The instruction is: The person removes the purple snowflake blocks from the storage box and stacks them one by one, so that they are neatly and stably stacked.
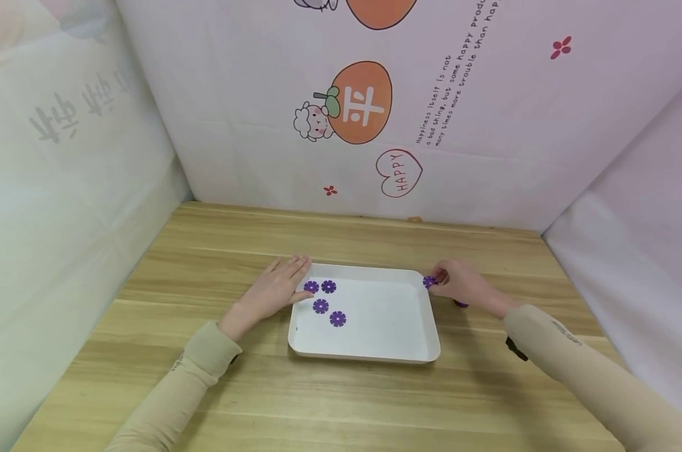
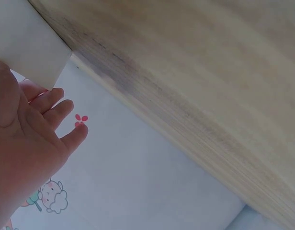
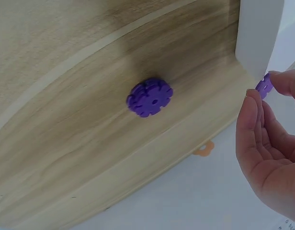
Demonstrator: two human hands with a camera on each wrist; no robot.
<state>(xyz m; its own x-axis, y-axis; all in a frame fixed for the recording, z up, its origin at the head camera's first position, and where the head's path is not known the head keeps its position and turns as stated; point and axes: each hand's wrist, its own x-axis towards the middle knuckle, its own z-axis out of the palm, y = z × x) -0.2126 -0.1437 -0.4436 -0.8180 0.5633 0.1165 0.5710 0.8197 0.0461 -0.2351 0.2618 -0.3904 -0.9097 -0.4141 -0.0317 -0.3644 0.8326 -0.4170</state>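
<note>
A white rectangular tray (image 1: 383,314) lies on the table with several purple notched plastic discs (image 1: 338,319) flat in its left part. My left hand (image 1: 277,285) rests on the tray's far left corner, its fingers fairly straight and the thumb reaching over the rim. The left wrist view shows the tray's outer wall (image 2: 28,43) against those fingers. Above the far right corner my right hand (image 1: 460,282) pinches one purple notched disc (image 3: 264,86) between thumb and fingertips. Beside the tray, under that hand, a small stack of purple discs (image 3: 150,98) sits on the wood.
The wooden table (image 1: 228,376) extends around the tray. White printed cloth (image 1: 250,138) hangs behind it, and more white cloth stands along the left (image 1: 64,188) and right sides.
</note>
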